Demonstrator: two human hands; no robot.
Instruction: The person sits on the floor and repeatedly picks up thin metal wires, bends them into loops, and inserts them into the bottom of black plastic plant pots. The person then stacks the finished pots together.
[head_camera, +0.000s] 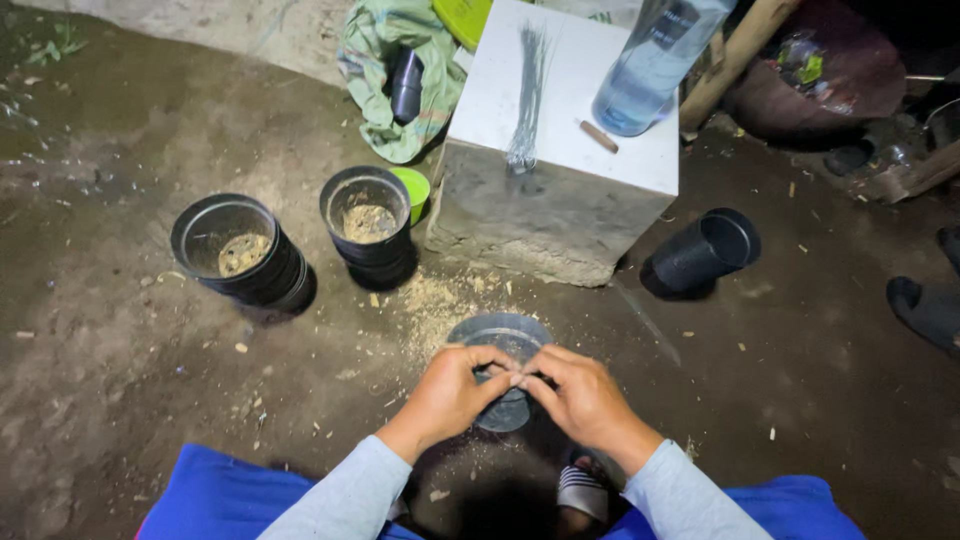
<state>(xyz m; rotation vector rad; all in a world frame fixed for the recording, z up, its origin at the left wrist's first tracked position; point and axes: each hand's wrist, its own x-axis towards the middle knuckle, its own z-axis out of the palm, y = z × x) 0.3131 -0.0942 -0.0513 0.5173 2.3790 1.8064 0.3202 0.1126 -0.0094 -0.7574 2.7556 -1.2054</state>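
The left hand (452, 392) and the right hand (580, 395) meet over a clear plastic pot (503, 372) that sits on the dirt floor (120, 330), in front of the white block (565, 165) and nearer the person than it. Both grips are pressed together at the fingertips, which touch each other above the pot's near rim; they seem to pinch something very thin between them, but what it is cannot be made out. The pot is tilted, with its open mouth toward the block and its narrower base toward the person.

A patch of sawdust (440, 300) is scattered on the floor between the pot and the block's lower left corner. To the left of the block stand two stacks of black pots, one (370, 225) just beside it and one (240, 250) farther left, each with a pale filling in the top pot. A small green cup (415, 188) sits between the nearer stack and the block. To the right of the block a third black pot stack (705, 250) lies on its side.

On top of the block lie a bundle of thin wires (528, 95), a short brown stick (598, 136) and a clear blue-tinted bottle (655, 60). Behind the block's left corner is a crumpled green cloth (385, 70).
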